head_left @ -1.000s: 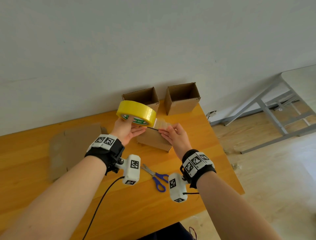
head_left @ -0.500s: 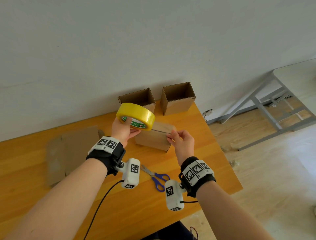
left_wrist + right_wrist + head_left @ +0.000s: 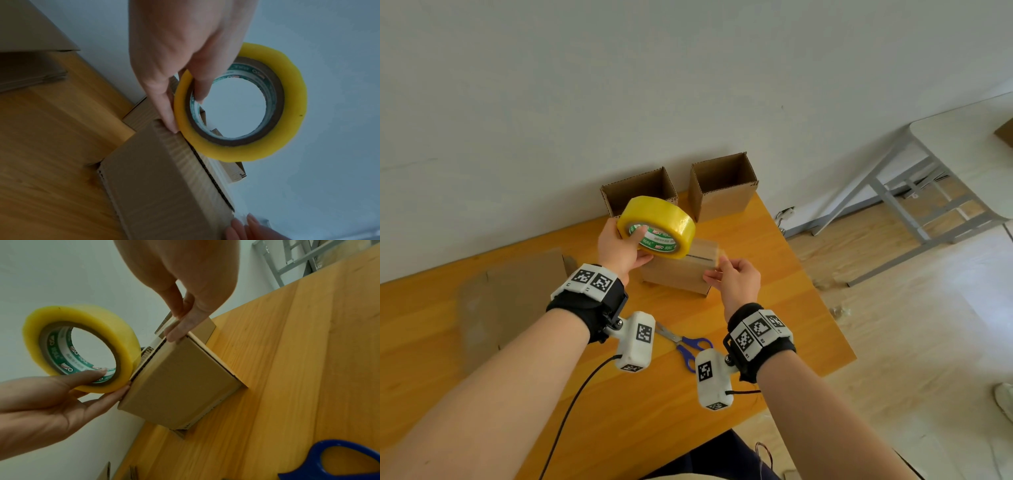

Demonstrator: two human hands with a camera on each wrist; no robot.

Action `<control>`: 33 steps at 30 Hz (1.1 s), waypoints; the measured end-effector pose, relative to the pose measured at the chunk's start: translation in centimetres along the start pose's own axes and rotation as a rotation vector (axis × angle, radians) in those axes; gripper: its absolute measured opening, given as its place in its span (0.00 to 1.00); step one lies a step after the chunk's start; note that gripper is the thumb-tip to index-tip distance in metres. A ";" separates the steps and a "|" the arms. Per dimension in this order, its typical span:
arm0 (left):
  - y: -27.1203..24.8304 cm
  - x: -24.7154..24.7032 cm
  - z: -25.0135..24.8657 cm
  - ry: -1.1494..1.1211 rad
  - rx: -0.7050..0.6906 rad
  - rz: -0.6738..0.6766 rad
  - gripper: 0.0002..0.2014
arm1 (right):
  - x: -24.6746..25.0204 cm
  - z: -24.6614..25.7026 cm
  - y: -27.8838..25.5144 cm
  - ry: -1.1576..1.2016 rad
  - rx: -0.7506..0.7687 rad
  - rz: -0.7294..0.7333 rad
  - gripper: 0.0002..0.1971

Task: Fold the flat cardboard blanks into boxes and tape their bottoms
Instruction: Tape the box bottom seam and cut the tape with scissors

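Observation:
A folded cardboard box [image 3: 674, 277] stands bottom-up on the wooden table [image 3: 482, 359], its closed flaps on top. My left hand [image 3: 619, 251] grips a yellow tape roll [image 3: 657, 226] at the box's left top edge, thumb inside the core. A clear strip runs from the roll across the flap seam to my right hand [image 3: 717, 270], which pinches the tape end at the box's right top edge. The wrist views show the roll [image 3: 287, 97] [image 3: 115, 331] touching the box [image 3: 160, 186] [image 3: 180, 382].
Two open-topped cardboard boxes [image 3: 640, 192] [image 3: 722, 188] stand against the wall behind. Flat blanks [image 3: 517, 294] lie at the left. Blue-handled scissors [image 3: 685, 342] lie near the front, between my wrists. The table's right edge is close to the box.
My right hand has drawn the tape end rightward across the box top to its right edge. The left hand has kept the roll at the left edge.

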State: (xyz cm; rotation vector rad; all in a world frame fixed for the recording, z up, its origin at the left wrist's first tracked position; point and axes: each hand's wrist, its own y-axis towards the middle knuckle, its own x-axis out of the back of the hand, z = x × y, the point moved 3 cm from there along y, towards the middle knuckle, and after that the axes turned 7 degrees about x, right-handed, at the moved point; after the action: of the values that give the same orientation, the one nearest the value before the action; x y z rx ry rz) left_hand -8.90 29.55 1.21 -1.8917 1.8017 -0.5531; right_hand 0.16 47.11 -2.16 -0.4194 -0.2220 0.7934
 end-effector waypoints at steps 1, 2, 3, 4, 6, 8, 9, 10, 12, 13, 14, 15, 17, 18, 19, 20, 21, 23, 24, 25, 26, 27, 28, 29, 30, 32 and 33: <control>0.0 0.0 0.0 0.012 -0.009 -0.004 0.14 | 0.0 0.0 0.0 0.012 -0.007 -0.002 0.08; 0.0 -0.1 0.0 0.023 -0.016 -0.006 0.13 | -0.1 0.0 -0.1 0.021 -0.011 -0.002 0.08; 0.0 -0.1 0.0 0.032 -0.021 -0.007 0.13 | -0.1 0.0 -0.1 0.028 -0.015 -0.003 0.08; 0.0 -0.2 0.0 0.042 -0.025 -0.008 0.13 | -0.1 0.0 -0.1 0.035 -0.019 -0.003 0.08; 0.0 -0.3 0.1 0.064 -0.034 -0.010 0.12 | -0.2 0.0 -0.1 0.051 -0.030 -0.006 0.07; 0.0 -0.4 0.0 0.085 -0.048 -0.015 0.12 | -0.2 0.0 0.0 0.061 -0.043 -0.008 0.06; 0.1 -0.5 0.0 0.099 -0.055 -0.021 0.12 | -0.2 0.0 0.1 0.056 -0.051 -0.008 0.07; 0.1 -0.6 0.0 0.112 -0.062 -0.028 0.11 | -0.2 -0.1 0.2 0.036 -0.060 -0.007 0.07; 0.0 -0.6 0.0 0.126 -0.068 -0.037 0.11 | 0.0 -0.4 0.3 -0.064 -0.072 -0.001 0.08; 0.1 -0.6 0.0 0.126 -0.067 -0.037 0.11 | 0.1 -0.6 0.4 -0.126 -0.071 0.005 0.07; 0.1 -0.6 0.0 0.126 -0.065 -0.036 0.11 | 0.2 -0.6 0.5 -0.182 -0.067 0.010 0.08; 0.0 -0.6 0.1 0.126 -0.064 -0.036 0.11 | 0.3 -0.7 0.5 -0.227 -0.064 0.015 0.09; 0.0 -0.5 0.1 0.130 -0.061 -0.034 0.12 | 0.3 -0.8 0.6 -0.287 -0.076 0.027 0.11; 0.0 -0.5 0.2 0.129 -0.058 -0.035 0.13 | 0.3 -0.7 0.7 -0.307 -0.090 0.035 0.12; 0.0 -0.5 0.2 0.127 -0.055 -0.038 0.13 | 0.2 -0.7 0.7 -0.320 -0.107 0.047 0.13; 0.1 -0.5 0.1 0.124 -0.053 -0.040 0.13 | 0.1 -0.7 0.8 -0.327 -0.125 0.062 0.14; 0.1 -0.5 0.0 0.123 -0.049 -0.041 0.13 | 0.0 -0.7 0.8 -0.332 -0.144 0.079 0.15; 0.2 -0.4 -0.1 0.125 -0.041 -0.041 0.14 | -0.1 -0.6 0.9 -0.356 -0.165 0.112 0.16; 0.2 -0.4 -0.1 0.127 -0.039 -0.042 0.14 | -0.2 -0.5 0.9 -0.372 -0.170 0.128 0.16; 0.2 -0.3 -0.1 0.128 -0.039 -0.043 0.14 | -0.3 -0.5 1.0 -0.384 -0.174 0.141 0.16; 0.2 -0.3 -0.1 0.125 -0.037 -0.045 0.13 | -0.4 -0.4 1.1 -0.394 -0.180 0.153 0.15; 0.1 -0.3 0.0 0.120 -0.035 -0.048 0.13 | -0.5 -0.3 1.2 -0.399 -0.188 0.163 0.15; 0.0 -0.3 0.0 0.114 -0.034 -0.051 0.13 | -0.6 -0.2 1.2 -0.402 -0.196 0.172 0.13; 0.0 -0.3 0.1 0.109 -0.033 -0.053 0.12 | -0.7 -0.2 1.2 -0.407 -0.200 0.181 0.12; -0.1 -0.3 0.1 0.105 -0.033 -0.056 0.12 | -0.8 -0.1 1.2 -0.418 -0.199 0.191 0.11; -0.2 0.0 0.1 0.102 -0.033 -0.067 0.11 | -1.0 0.0 1.3 -0.456 -0.187 0.211 0.11; -0.2 0.2 0.1 0.099 -0.033 -0.074 0.10 | -1.1 0.0 1.3 -0.474 -0.180 0.218 0.11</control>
State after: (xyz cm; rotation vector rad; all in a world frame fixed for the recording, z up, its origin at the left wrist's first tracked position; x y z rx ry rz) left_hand -8.65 29.37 1.29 -1.9919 1.8182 -0.6584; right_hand -1.43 47.10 -2.82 -0.4243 -0.7023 1.0864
